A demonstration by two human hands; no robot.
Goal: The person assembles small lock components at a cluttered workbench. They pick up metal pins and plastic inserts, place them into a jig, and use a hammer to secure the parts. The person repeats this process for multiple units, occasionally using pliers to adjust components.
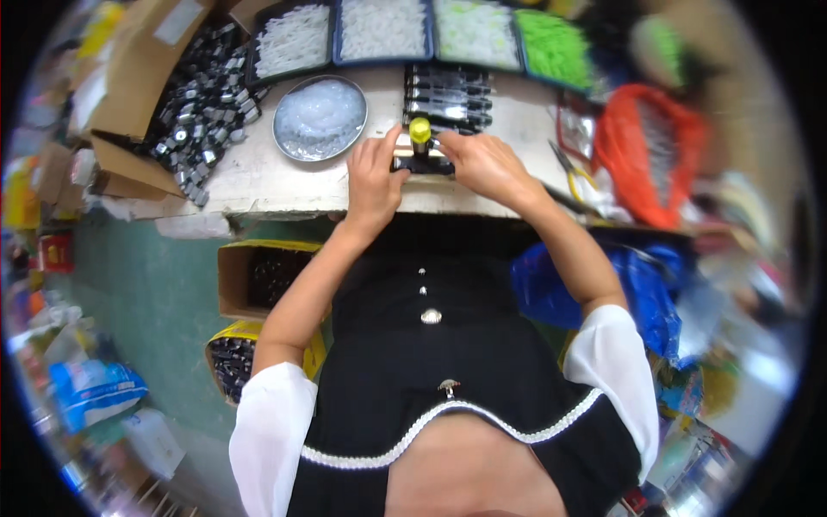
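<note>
A small black fixture with a round yellow knob (419, 130) stands at the table's front edge, between my hands. On its left side my left hand (373, 179) grips the end of the black base (422, 164), index finger stretched forward and thumb against the base. My right hand (489, 168) is closed at the right side, fingers pinched together beside the knob. Whatever small piece lies in that pinch is hidden by the fingers. Just beyond the fixture lie several black-and-clear tube-like parts (448, 93), laid side by side in a row.
Left of the fixture sits a round dish (277, 129) of clear bits, beside a pile of black-and-silver parts (202, 108) spilling from a cardboard box (129, 95). Trays of white and green pieces (554, 50) line the back. Pliers (568, 164) and a red bag (624, 151) lie right.
</note>
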